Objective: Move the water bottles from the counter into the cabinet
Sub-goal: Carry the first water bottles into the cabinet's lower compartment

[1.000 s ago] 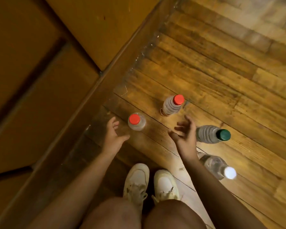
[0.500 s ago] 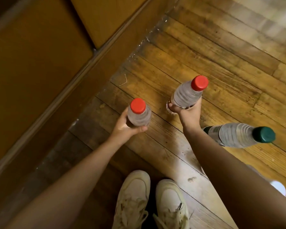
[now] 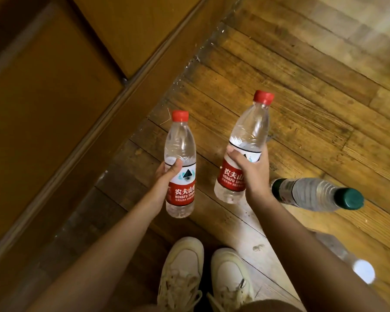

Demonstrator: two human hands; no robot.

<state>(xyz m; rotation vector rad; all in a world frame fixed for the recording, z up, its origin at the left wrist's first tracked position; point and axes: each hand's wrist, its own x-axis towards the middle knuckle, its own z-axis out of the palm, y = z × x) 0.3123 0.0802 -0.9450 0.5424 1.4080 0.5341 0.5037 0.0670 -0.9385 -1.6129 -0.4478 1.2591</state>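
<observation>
Both hands grip red-capped bottles at the label: the left hand point(image 3: 167, 176) wraps the left bottle point(image 3: 180, 165), the right hand point(image 3: 252, 170) the right bottle point(image 3: 245, 149), both lifted clear of the wooden floor point(image 3: 302, 97). Swinging toward the cabinet point(image 3: 43, 109) could knock over the green-capped bottle point(image 3: 313, 194) just right of the right hand. A white-capped bottle point(image 3: 363, 269) is largely hidden behind that forearm; the cabinet's opening is not visible.

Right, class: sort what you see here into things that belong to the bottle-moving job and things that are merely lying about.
Belongs to the job:
- clear plastic red-capped bottle in the left hand
- clear plastic red-capped bottle in the right hand
- green-capped clear bottle on the floor
- white-capped clear bottle on the floor
- brown wooden cabinet

Just there:
- cream lace-up shoes
- worn wooden plank floor
</observation>
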